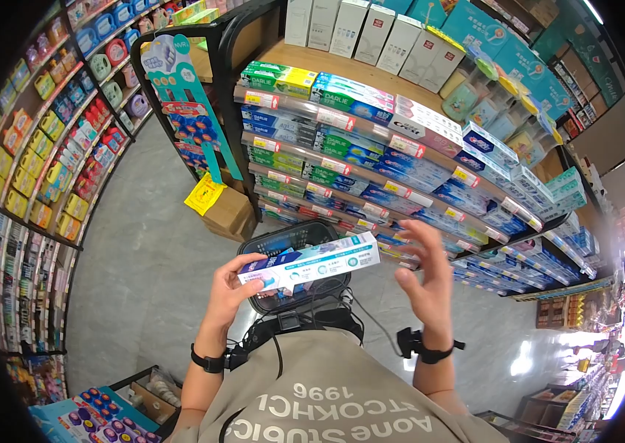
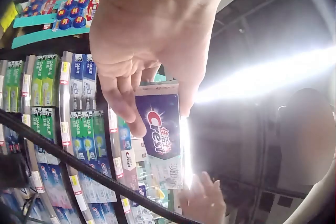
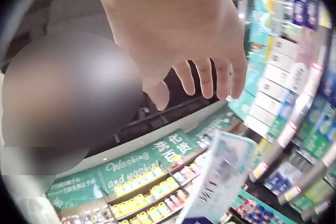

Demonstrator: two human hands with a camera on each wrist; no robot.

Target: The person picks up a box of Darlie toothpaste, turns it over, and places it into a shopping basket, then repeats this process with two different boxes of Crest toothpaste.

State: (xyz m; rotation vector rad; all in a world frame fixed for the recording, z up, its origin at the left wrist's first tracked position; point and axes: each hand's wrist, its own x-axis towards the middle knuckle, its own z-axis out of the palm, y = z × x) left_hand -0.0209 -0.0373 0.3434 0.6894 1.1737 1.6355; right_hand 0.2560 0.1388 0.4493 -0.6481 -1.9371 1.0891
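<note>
My left hand (image 1: 232,284) grips the near end of a long white-and-blue Crest toothpaste box (image 1: 311,263), held level above a black shopping basket (image 1: 283,240). The left wrist view shows the fingers (image 2: 126,103) curled round the box (image 2: 160,129) at its logo end. My right hand (image 1: 424,269) hovers just right of the box's far end, fingers spread and relaxed, touching nothing. In the right wrist view its fingers (image 3: 202,79) hang loose above the box (image 3: 218,179).
Tiered shelves (image 1: 371,159) packed with toothpaste boxes stand straight ahead. A cardboard carton (image 1: 227,214) sits on the grey floor (image 1: 142,266) at the shelf's left end. Another aisle of goods (image 1: 54,148) runs along the left. A display bin (image 1: 98,413) is at lower left.
</note>
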